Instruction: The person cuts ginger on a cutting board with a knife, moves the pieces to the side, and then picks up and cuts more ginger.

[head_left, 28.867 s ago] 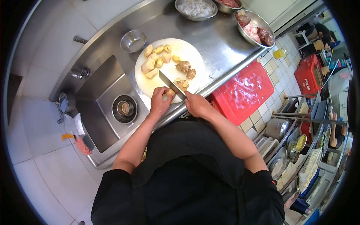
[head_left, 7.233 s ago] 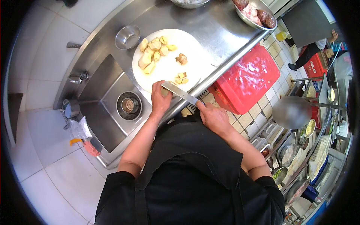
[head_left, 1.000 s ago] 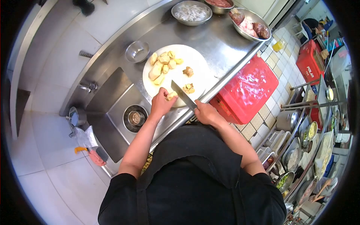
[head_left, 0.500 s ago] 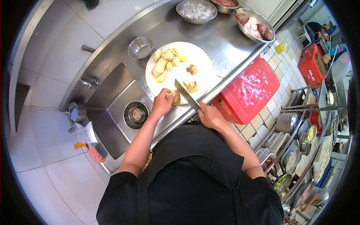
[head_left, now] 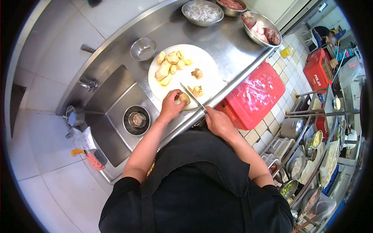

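Note:
My right hand (head_left: pixel 218 120) is wrapped round the handle of a knife (head_left: pixel 193 97), whose blade points up and left over the round white cutting board (head_left: pixel 210 64). My left hand (head_left: pixel 171 105) is closed on a ginger piece (head_left: pixel 184 98) near the board's front edge, just left of the blade. Several peeled ginger pieces (head_left: pixel 163 71) lie grouped on the board's left part. An unpeeled knob (head_left: pixel 197 73) rests to their right, and peel scraps (head_left: pixel 197 91) lie right beside the blade.
Left of the board is a steel sink (head_left: pixel 108 112) holding a round bowl (head_left: pixel 136 120). A small empty bowl (head_left: pixel 143 49) stands behind. Food bowls (head_left: pixel 203 13) line the counter's far end. A red container (head_left: pixel 256 97) stands right of the counter; another person (head_left: pixel 321 34) is far off.
The view has shifted slightly. My left fingers have closed further over the ginger piece, which half a second ago lay at their tips. The knife blade now shows more edge-on.

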`<state>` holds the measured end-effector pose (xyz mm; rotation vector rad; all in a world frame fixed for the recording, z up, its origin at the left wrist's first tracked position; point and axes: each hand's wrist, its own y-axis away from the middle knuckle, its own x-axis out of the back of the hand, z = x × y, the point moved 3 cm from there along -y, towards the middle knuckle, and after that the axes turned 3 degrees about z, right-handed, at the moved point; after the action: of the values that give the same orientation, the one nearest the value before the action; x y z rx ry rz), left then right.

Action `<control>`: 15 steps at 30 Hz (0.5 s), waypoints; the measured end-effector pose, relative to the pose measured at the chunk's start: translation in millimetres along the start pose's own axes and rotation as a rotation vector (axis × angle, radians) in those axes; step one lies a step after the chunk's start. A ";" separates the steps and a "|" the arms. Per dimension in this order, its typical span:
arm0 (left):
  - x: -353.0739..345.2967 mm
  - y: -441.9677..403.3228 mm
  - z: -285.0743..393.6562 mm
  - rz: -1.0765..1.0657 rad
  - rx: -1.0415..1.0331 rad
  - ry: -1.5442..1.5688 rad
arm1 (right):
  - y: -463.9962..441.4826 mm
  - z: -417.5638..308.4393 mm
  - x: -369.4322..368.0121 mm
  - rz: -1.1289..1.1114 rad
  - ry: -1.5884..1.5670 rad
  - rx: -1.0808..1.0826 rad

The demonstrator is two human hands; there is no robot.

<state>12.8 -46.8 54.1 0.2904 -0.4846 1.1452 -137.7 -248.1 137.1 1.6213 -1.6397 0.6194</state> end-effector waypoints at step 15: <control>1.9 -2.5 9.7 0.005 0.048 -0.035 | 11.6 -14.3 10.2 0.004 0.129 0.095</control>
<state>13.6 -50.7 63.5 0.3517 -0.4893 1.1594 -146.0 -242.4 155.6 1.6107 -1.5402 0.7979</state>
